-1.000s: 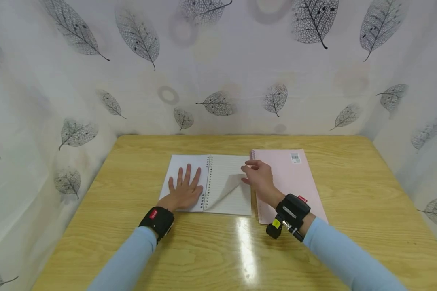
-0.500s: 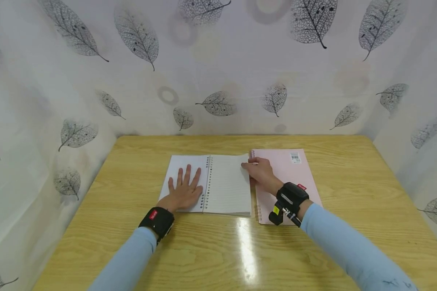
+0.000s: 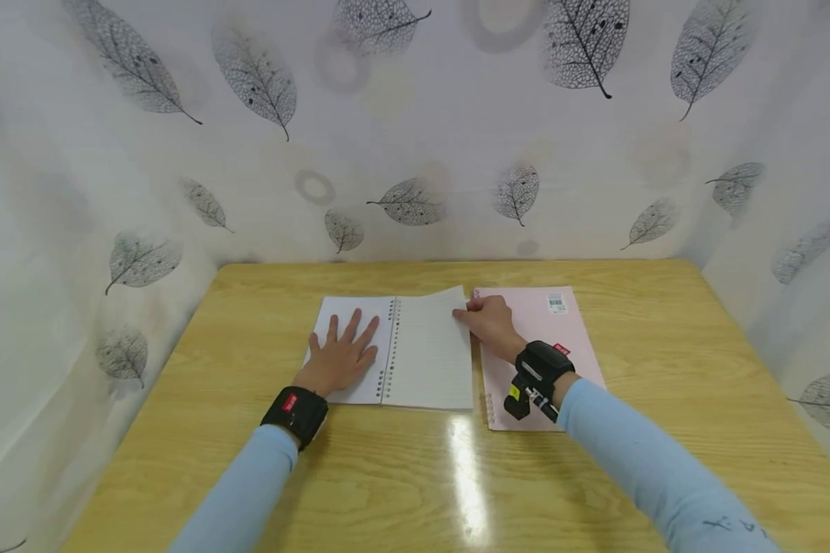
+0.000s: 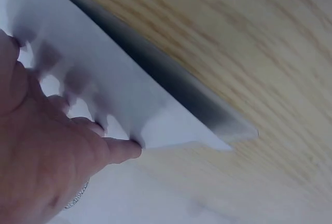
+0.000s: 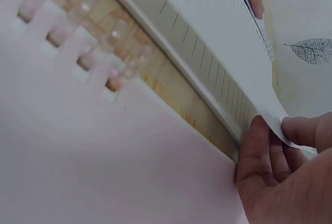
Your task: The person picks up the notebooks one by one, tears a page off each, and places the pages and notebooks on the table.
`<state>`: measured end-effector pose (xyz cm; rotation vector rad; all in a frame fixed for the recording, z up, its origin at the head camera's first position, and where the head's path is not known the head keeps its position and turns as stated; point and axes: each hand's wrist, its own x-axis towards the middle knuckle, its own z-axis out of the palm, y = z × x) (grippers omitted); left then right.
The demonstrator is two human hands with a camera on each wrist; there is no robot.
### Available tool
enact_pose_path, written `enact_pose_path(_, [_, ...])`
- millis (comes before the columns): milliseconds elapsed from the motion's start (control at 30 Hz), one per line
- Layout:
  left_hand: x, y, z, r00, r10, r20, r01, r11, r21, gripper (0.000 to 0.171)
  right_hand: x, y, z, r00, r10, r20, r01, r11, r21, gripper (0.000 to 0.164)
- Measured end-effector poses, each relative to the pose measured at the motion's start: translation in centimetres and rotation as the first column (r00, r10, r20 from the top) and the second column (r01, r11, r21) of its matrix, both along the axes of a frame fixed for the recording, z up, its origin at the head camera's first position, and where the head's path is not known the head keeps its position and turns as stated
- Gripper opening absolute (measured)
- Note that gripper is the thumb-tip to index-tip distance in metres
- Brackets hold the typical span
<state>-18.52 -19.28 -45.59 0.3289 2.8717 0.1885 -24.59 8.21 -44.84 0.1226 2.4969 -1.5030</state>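
An open spiral notebook [image 3: 425, 369] with lined pages lies on the wooden table. My left hand [image 3: 340, 359] rests flat on its plain white left side, fingers spread; the left wrist view shows the fingertips on the paper. At the right edge, my right hand [image 3: 493, 322] pinches the top lined page [image 5: 236, 58] between thumb and fingers. That page's far right corner is raised, and in the right wrist view lined paper shows underneath it. Beneath my right hand and wrist lies a closed pink spiral notebook [image 3: 542, 307], partly hidden by them.
A barcode sticker [image 3: 556, 303] is on the pink notebook's far right part. The wooden table [image 3: 671, 369] extends around both notebooks. A white curtain [image 3: 449, 138] with leaf prints hangs behind the table and along both sides.
My right hand has moved from near the page edge to gripping it, and the far corner has lifted. The near corner, folded up earlier, now lies down. My left hand stays in place.
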Motion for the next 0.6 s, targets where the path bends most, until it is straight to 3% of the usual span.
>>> enact_pose_path(133, [0.01, -0.06, -0.14, 1.000, -0.006, 0.029, 0.007, 1.000, -0.029, 0.060, -0.01, 0.18, -0.19, 1.000, 0.005, -0.029, -0.004, 0.999, 0.034, 0.030])
enact_pose_path(600, [-0.12, -0.24, -0.45, 1.000, 0.013, 0.027, -0.011, 0.999, -0.050, 0.060, 0.21, 0.39, -0.13, 0.998, 0.030, -0.050, -0.026, 0.997, 0.076, 0.026])
